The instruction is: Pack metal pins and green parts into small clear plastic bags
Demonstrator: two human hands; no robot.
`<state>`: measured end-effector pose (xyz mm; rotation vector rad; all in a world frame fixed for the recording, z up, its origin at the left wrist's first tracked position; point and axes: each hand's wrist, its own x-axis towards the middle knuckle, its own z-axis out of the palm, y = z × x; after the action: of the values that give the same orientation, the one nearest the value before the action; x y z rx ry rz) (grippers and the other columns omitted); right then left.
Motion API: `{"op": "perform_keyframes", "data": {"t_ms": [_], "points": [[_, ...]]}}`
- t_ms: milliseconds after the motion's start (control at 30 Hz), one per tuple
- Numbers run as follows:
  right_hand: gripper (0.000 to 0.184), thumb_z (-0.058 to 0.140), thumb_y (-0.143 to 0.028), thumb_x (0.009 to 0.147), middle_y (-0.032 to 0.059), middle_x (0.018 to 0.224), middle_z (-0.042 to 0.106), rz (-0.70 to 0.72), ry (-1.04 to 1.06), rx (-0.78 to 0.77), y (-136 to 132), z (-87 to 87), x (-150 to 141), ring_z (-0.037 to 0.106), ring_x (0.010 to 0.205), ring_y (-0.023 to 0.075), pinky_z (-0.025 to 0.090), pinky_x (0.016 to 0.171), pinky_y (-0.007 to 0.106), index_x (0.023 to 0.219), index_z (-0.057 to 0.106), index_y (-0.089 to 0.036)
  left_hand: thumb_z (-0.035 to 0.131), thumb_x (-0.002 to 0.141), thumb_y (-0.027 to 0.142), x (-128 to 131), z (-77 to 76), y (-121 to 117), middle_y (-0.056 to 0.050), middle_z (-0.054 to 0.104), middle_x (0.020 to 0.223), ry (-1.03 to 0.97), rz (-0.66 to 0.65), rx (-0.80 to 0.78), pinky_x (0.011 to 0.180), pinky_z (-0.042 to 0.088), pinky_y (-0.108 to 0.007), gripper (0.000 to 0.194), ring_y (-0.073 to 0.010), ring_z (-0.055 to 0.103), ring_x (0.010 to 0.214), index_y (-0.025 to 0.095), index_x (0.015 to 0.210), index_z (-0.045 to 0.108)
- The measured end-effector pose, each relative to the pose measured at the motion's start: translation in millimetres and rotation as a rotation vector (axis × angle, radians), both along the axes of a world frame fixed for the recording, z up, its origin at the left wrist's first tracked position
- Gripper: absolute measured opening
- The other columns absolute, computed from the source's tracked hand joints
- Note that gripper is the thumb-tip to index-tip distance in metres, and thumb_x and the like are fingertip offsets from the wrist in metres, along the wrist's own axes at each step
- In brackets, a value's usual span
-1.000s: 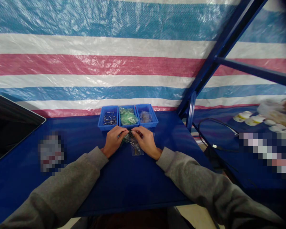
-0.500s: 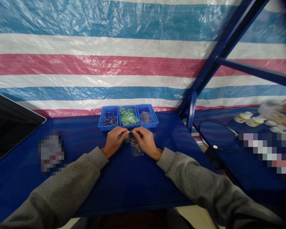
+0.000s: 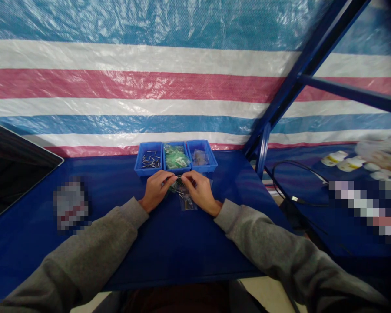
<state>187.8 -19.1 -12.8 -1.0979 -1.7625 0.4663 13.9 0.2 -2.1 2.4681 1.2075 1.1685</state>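
My left hand (image 3: pixel 157 189) and my right hand (image 3: pixel 199 191) meet just in front of the blue bins, fingers pinched. A thin, light-coloured piece spans the small gap between the fingertips; its kind is too small to tell. Below the fingers, small clear plastic bags (image 3: pixel 188 203) with little metal parts lie on the blue table (image 3: pixel 182 252), partly hidden by my hands. Behind them stand three joined bins: the left bin (image 3: pixel 138 165) holds loose metal pins (image 3: pixel 151 161), the middle one green-tinted plastic bags (image 3: pixel 176 158), the right one small clear bags (image 3: pixel 200 158).
At the left stands a dark screen (image 3: pixel 16 169), with a blurred-out item (image 3: pixel 71 204) near it. Blue frame bars (image 3: pixel 263 145) rise on the right. Beyond them are a black cable (image 3: pixel 273 178), white bottles (image 3: pixel 335 158) and another blurred-out item (image 3: pixel 368 211). A striped sheet (image 3: pixel 133 84) hangs behind.
The view has shifted very slightly. Both hands keep nearly the same pinched pose over the small bags; nothing has visibly been let go or taken up.
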Motion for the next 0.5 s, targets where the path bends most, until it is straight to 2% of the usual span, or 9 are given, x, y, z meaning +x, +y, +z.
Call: {"op": "perform_keyframes", "data": {"t_ms": [333, 500], "points": [[0.023, 0.045, -0.032, 0.089, 0.0021, 0.075, 0.063, 0.008, -0.009, -0.002, 1.9, -3.3, -0.3, 0.056, 0.066, 0.0135, 0.041, 0.063, 0.024, 0.081, 0.062, -0.018, 0.051, 0.087, 0.029, 1.4, 1.6, -4.4, -0.002, 0.067, 0.085, -0.045, -0.024, 0.017, 0.076, 0.046, -0.026, 0.016, -0.0143, 0.061, 0.079, 0.019, 0.089, 0.063], [0.025, 0.048, -0.034, 0.088, 0.0002, 0.068, 0.061, -0.003, -0.048, -0.005, 3.4, -5.1, -0.3, 0.054, 0.061, 0.0125, 0.039, 0.059, 0.023, 0.075, 0.062, -0.019, 0.051, 0.087, 0.026, 1.3, 2.3, -5.8, -0.002, 0.068, 0.091, -0.057, -0.045, 0.011, 0.079, 0.047, -0.027, 0.016, -0.0142, 0.062, 0.084, 0.021, 0.095, 0.064]]}}
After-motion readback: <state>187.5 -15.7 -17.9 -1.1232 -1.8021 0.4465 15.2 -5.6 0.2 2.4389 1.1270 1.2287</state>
